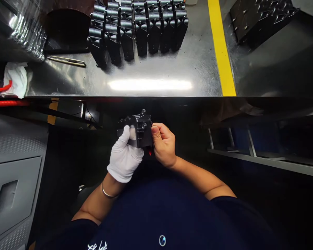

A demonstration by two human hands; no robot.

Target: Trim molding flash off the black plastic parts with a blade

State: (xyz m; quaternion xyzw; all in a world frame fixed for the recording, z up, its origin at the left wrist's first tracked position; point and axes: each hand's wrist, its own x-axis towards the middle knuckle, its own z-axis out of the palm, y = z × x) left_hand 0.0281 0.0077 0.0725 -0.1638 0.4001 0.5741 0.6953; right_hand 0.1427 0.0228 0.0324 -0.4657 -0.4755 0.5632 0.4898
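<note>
My left hand (pixel 125 156), in a white glove, grips a black moulded plastic part (pixel 145 135) in front of my body, below the table edge. Its thumb lies over a pale patch on the part's side. My bare right hand (pixel 165 144) is closed in a pinch at the part's right edge. Whatever sits between those fingertips is too small and hidden to name. A small red tip (pixel 150 152) shows just under the part, near the right fingers.
Rows of similar black plastic parts (pixel 153 36) stand on the metal table (pixel 151 69). To their left lie a slim utility knife (pixel 66 61), a white cloth (pixel 15 80) and stacked clear plastic packaging (pixel 28 38). Yellow tape (pixel 221 48) crosses the table; more black parts (pixel 261 21) stand beyond it.
</note>
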